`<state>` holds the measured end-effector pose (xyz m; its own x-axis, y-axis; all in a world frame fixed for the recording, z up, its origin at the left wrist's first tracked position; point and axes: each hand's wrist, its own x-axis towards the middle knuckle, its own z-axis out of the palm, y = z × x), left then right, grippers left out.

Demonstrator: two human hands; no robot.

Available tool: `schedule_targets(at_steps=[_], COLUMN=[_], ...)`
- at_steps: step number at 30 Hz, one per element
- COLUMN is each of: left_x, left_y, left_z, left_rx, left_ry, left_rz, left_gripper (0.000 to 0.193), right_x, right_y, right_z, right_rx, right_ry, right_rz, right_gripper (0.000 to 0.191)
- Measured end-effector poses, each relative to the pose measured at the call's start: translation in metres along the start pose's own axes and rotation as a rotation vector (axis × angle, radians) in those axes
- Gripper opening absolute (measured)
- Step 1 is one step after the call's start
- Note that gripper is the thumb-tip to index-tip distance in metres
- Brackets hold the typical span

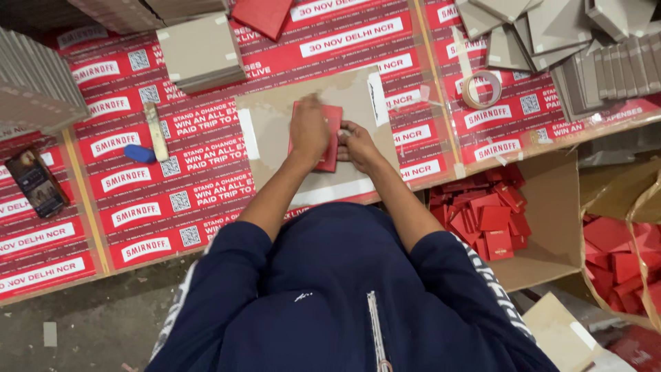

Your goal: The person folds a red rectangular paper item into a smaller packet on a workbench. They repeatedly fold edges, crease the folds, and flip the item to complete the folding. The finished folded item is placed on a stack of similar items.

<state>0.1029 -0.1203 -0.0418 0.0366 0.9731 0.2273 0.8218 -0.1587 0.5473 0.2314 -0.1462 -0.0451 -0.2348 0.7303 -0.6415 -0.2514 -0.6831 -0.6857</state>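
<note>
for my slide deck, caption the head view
Left hand presses a red card piece on a grey board, right hand beside.

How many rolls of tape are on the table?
1. The tape roll lies flat on the table, to the upper right of the person's hands and beside the grey board pieces. Others may be hidden under those piles.

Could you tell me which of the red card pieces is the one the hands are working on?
The flat red card piece on the brown board, pressed under the left hand; the right hand touches its edge. The others lie in cardboard boxes.
</note>
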Motion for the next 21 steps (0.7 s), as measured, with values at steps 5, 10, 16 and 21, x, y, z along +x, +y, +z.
schedule_targets(at_steps=[5, 10, 16, 21], left_x=[-0.005, -0.007, 0.001, -0.023], left_y=[0.006, 0.019, 0.007, -0.006], left_z=[0.016, 0.021, 0.013, 0.009], left_rx=[0.032, -0.01, 0.153, 0.135], left_ry=[-0.14, -0.324, -0.169, -0.167], left_rz=[-0.075, 0.146, 0.286, 0.508], left_gripper=[0.049, 0.041, 0.04, 0.027], right_x=[0.008, 0.014, 0.015, 0.02], right_y=[0.001, -0.007, -0.018, -0.02], right_z=[-0.012, -0.024, -0.027, -0.021], right_rx=[0.021, 0.156, 0.294, 0.295], right_ry=[-0.042, -0.159, -0.123, 0.007], right_rz=[0.015, 0.097, 0.248, 0.309], right_gripper=[0.035, 0.057, 0.099, 0.113])
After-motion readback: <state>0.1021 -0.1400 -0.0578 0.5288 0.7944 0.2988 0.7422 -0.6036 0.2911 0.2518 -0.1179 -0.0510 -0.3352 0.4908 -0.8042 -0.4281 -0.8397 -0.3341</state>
